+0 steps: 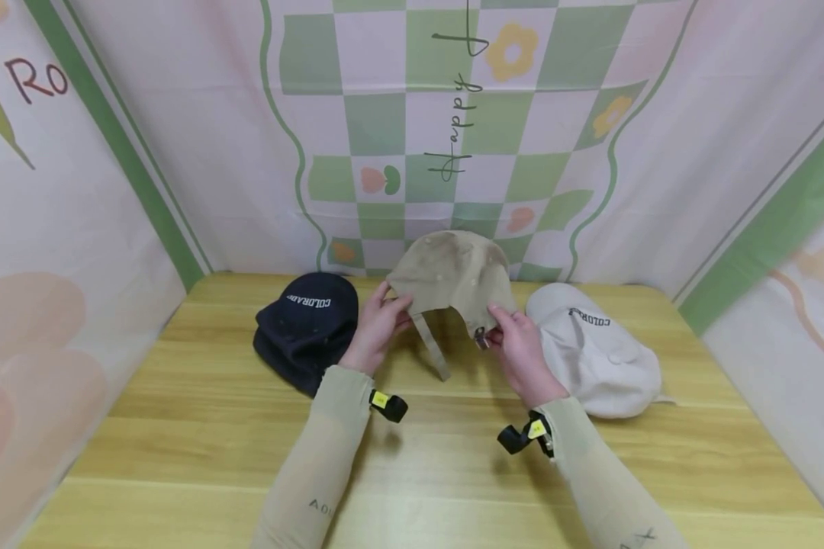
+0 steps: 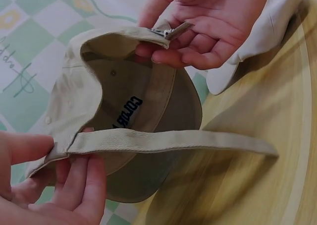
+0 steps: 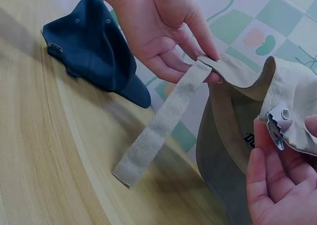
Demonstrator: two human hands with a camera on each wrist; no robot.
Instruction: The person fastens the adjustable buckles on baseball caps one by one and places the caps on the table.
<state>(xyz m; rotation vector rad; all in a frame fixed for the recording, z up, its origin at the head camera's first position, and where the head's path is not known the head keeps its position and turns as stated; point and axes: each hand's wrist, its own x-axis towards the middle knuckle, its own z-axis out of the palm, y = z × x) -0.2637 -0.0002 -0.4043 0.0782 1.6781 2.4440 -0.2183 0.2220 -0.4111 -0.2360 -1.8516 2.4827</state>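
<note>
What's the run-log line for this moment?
left hand: pinches beige cap, strap side; right hand: pinches buckle side; strap: loose, unbuckled; dark cap: on table, left; white cap: on table, right

The head camera sits high and far back, looking forward and down at the table (image 1: 426, 488) and cloth (image 1: 371, 122). The left wrist camera is close to the tan cap (image 1: 449, 267) and looks across at the right hand (image 2: 213, 29) and white cap (image 2: 273, 27). The right wrist one is close too, but looks toward the left hand (image 3: 158, 31) and dark cap (image 3: 94, 46). Both wrist views tip sideways. All three share the tan cap.
</note>
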